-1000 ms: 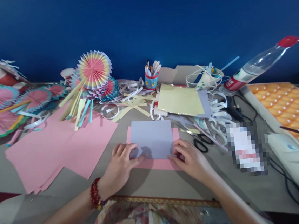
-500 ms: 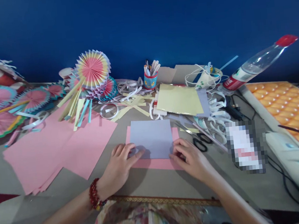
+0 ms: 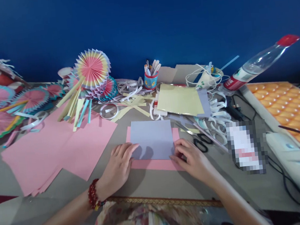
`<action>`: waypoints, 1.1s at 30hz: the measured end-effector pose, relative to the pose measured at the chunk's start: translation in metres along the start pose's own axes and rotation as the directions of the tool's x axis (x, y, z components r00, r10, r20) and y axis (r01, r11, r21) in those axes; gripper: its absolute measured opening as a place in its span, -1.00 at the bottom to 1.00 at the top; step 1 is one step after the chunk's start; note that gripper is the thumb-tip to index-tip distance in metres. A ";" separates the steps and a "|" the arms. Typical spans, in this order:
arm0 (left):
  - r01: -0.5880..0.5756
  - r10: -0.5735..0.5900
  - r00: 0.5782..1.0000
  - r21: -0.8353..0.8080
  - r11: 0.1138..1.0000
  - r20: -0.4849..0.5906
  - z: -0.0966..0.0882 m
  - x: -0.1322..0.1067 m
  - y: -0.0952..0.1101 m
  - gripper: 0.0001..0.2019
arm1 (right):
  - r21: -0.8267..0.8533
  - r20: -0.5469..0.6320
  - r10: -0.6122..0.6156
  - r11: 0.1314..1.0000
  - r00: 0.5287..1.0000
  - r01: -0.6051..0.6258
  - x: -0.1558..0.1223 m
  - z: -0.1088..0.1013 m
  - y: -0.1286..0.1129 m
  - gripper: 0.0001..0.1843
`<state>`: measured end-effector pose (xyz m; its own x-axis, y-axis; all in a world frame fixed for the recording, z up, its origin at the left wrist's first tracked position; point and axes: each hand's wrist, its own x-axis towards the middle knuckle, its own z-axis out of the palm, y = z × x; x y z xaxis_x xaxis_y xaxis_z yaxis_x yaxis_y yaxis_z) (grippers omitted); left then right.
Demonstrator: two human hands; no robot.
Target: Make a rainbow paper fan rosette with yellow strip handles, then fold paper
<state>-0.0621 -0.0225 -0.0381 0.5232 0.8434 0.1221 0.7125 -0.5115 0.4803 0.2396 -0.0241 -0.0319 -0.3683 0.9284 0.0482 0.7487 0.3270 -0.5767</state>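
A lavender paper sheet (image 3: pixel 152 137) lies flat on top of a pink paper sheet (image 3: pixel 155 164), whose edges show along the bottom and at both sides. My left hand (image 3: pixel 119 166) is at the left edge of the two sheets, its fingers stretched out and their tips over the lavender paper's edge. At the lower right corner, my right hand (image 3: pixel 193 158) has its thumb and bent fingers closed on the lavender sheet's edge. Black-handled scissors (image 3: pixel 202 143) rest just beyond my right hand.
Pink sheets (image 3: pixel 60 146) are spread at the left, below pleated paper fans (image 3: pixel 92 68). Behind the sheets stand a pen cup (image 3: pixel 151 80) and a pack of yellow paper (image 3: pixel 180 100). Curled strips, a plastic bottle (image 3: pixel 257 65) and an orange padded item (image 3: pixel 284 106) are rightward.
My left thumb has drawn back from the lavender paper toward its left edge, and the left hand has shifted slightly left. My right hand and both sheets look unmoved.
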 end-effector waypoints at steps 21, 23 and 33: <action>-0.144 0.134 0.988 0.163 0.976 0.072 -0.001 0.000 -0.002 -0.28 | -0.019 -0.019 -0.008 1.000 1.000 0.007 -0.001 0.002 0.000 -0.79; -0.169 0.159 0.985 0.205 0.964 0.064 -0.002 0.000 0.000 -0.26 | -0.018 -0.022 -0.002 1.000 1.000 0.002 -0.001 0.002 0.000 -0.80; -0.229 0.209 0.973 0.314 0.922 0.095 -0.005 0.000 0.000 -0.46 | -0.033 -0.067 -0.005 0.999 0.998 0.003 -0.009 0.005 -0.001 -0.94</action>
<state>-0.0646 -0.0218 -0.0342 0.7027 0.6982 0.1364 0.6836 -0.7158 0.1422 0.2393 -0.0335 -0.0361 -0.3343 0.9365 0.1062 0.7652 0.3355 -0.5495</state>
